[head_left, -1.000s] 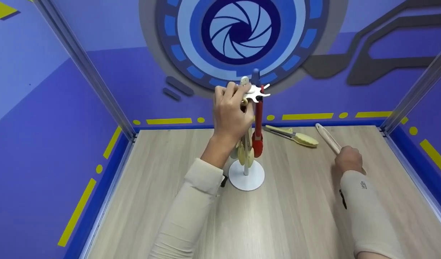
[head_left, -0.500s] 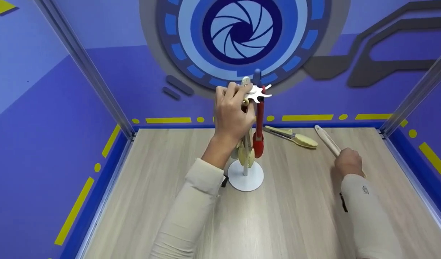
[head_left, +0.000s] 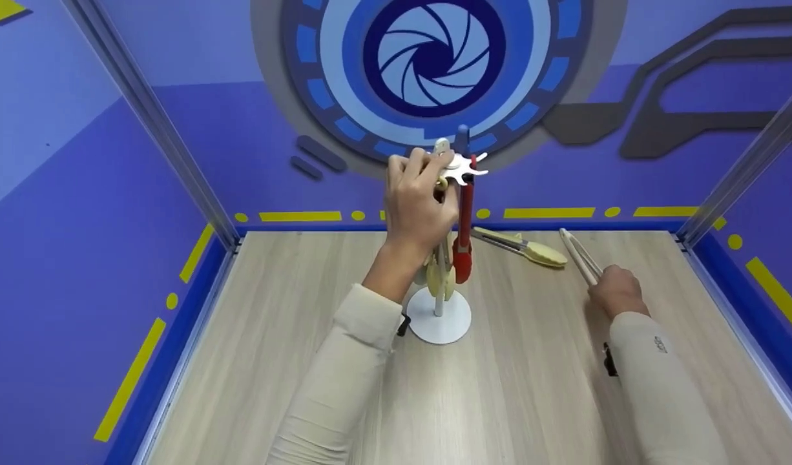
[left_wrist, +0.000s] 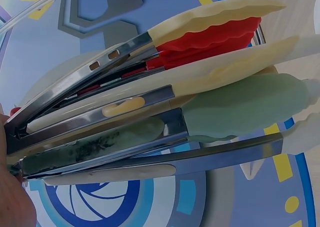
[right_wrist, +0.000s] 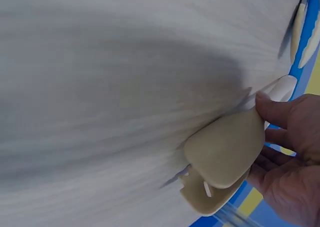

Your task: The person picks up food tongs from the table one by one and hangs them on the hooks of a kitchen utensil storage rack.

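In the head view, my left hand [head_left: 412, 203] grips the white hooked top [head_left: 462, 168] of an upright stand with a round white base [head_left: 439, 332]. Several tongs hang below it: red tongs [head_left: 464, 223], and in the left wrist view also pale-yellow tongs [left_wrist: 220, 18], green tongs [left_wrist: 245, 104] and others. How the left fingertips lie is partly hidden. At the right, my right hand [head_left: 617, 290] holds beige tongs [head_left: 578, 254] low over the tabletop. The right wrist view shows thumb and fingers pinching them near their broad, spoon-like head [right_wrist: 225, 149], whose two halves stand slightly apart.
Pale-yellow tongs [head_left: 543, 253] with metal arms lie near the back edge, between the stand and my right hand. Blue-purple panels [head_left: 305, 187] enclose the wooden tabletop [head_left: 292, 361] at the back and sides, with metal posts [head_left: 725, 161] at the corners.
My right hand has moved slightly left and turned the beige tongs, so both of their arms now show apart. My left hand stays on the top of the stand.
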`<action>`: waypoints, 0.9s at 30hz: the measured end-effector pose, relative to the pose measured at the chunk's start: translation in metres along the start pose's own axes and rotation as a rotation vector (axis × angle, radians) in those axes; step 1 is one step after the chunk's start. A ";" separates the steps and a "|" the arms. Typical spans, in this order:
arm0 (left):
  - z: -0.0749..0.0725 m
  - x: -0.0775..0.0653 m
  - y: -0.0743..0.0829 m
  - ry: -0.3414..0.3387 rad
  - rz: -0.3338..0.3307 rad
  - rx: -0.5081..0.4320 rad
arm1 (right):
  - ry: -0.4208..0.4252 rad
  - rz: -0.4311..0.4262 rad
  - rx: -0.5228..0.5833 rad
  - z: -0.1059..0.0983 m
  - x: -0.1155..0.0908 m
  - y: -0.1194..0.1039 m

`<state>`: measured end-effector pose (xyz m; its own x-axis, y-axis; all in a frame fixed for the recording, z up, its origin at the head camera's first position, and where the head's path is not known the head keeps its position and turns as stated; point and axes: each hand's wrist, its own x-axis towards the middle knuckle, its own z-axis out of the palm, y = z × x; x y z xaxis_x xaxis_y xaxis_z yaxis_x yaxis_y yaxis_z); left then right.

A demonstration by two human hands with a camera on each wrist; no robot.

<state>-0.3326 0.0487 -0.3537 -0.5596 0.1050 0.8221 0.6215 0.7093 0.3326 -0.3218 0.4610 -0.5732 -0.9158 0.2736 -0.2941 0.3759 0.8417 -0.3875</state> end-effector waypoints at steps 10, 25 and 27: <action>0.000 0.003 0.002 -0.014 -0.009 -0.019 | 0.084 0.037 0.091 -0.004 -0.006 0.015; -0.004 0.002 -0.001 -0.019 -0.008 -0.008 | 0.342 -0.130 0.327 0.005 -0.027 -0.018; -0.005 0.002 -0.001 -0.022 -0.013 -0.012 | 0.377 -0.130 0.356 0.004 -0.031 -0.026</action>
<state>-0.3320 0.0449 -0.3502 -0.5798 0.1111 0.8071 0.6202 0.7026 0.3488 -0.3029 0.4285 -0.5577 -0.9208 0.3807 0.0851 0.2203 0.6877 -0.6918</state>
